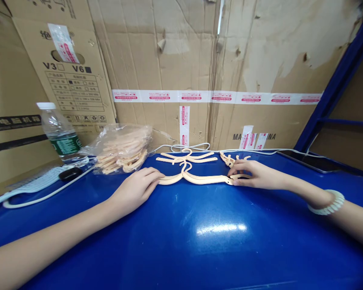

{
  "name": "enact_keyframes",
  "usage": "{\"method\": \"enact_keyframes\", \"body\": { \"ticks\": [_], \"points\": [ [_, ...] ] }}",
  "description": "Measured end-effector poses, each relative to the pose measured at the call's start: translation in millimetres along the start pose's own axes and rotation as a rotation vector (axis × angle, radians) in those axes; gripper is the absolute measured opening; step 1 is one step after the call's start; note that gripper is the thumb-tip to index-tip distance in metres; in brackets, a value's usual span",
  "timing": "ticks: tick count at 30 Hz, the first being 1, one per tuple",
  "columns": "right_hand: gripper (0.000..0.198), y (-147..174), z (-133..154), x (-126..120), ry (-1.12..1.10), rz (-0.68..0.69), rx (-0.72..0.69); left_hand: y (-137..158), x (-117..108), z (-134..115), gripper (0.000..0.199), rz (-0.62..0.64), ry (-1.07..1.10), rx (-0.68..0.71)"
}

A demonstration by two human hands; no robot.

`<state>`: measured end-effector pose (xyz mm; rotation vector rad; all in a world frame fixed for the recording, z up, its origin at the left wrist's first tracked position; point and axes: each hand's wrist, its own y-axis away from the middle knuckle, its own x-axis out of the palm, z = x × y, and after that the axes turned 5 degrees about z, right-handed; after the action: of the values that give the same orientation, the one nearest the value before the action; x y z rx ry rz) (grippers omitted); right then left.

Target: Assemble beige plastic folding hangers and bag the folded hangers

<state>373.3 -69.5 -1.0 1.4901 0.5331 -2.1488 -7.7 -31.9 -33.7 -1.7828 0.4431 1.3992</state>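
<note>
A cream clothes hanger [204, 178] lies on the blue tabletop, its hook pointing away from me. My left hand [142, 183] is closed on its left end, with the fingertips covering that tip. At the other end my right hand [249, 173] pinches the hanger's tip between thumb and fingers. Just beyond it, further hangers [196, 158] of the same colour lie flat, their hooks overlapping. A small group of cream hanger pieces [226, 158] sits behind my right hand, partly hidden by it.
At the left are a clear plastic bag of cream hangers [121, 149], a water bottle [62, 135], a black earbud-like case [70, 173] and a light blue lattice object [39, 181]. A white cable [245, 151] runs along the cardboard [163, 121]. A dark tablet-like device [310, 160] lies right.
</note>
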Motion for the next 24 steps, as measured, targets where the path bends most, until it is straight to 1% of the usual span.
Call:
{"method": "enact_keyframes", "body": {
  "ticks": [3, 8, 12, 14, 24],
  "points": [
    [0.040, 1.5, -2.6, -1.1, -0.039, 0.011, 0.025, 0.2, -0.5, -0.8, 0.033, 0.001, 0.014, -0.003],
    [0.048, 3.4, -8.0, -3.4, 0.000, -0.043, 0.072, 0.8, -0.3, -1.5, 0.031, -0.001, 0.026, -0.015],
    [0.036, 4.5, -8.1, -7.5, 0.064, -0.029, 0.041, 1.5, 0.2, -2.2, 0.029, -0.007, 0.025, -0.027],
    [0.033, 4.9, -8.2, -8.4, 0.074, -0.020, 0.039, 1.6, 0.5, -2.7, 0.028, -0.009, 0.028, -0.038],
    [0.037, 7.2, -14.5, -9.5, 0.065, -0.017, 0.050, 2.6, 1.3, -3.2, 0.024, -0.024, 0.033, -0.055]
  ]
}}
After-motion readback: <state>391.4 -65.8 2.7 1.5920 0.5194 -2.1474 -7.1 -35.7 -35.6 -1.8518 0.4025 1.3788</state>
